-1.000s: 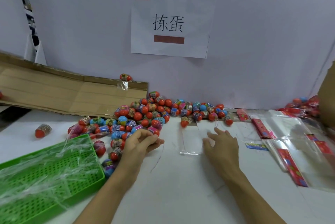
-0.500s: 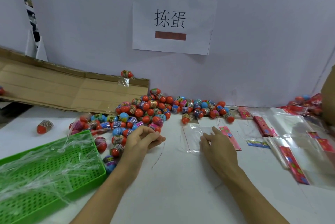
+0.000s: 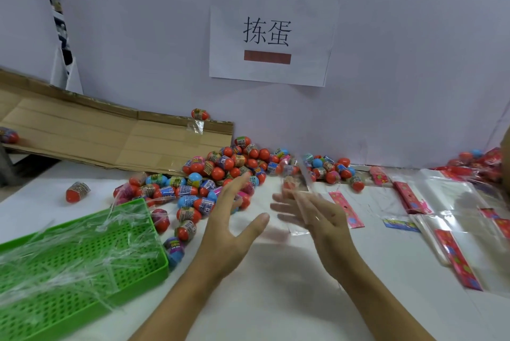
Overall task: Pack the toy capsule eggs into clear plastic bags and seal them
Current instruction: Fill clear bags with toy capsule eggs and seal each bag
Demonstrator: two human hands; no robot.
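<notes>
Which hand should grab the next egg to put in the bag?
Probably the left hand. It is open, holds nothing, and sits right beside the pile of eggs. The right hand seems busy with the clear bag, though motion blur hides its exact grip.

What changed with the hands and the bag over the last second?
The right hand lifted the clear bag off the table. The left hand, earlier curled by the egg pile, opened and rose. Pile and green tray stayed put.
</notes>
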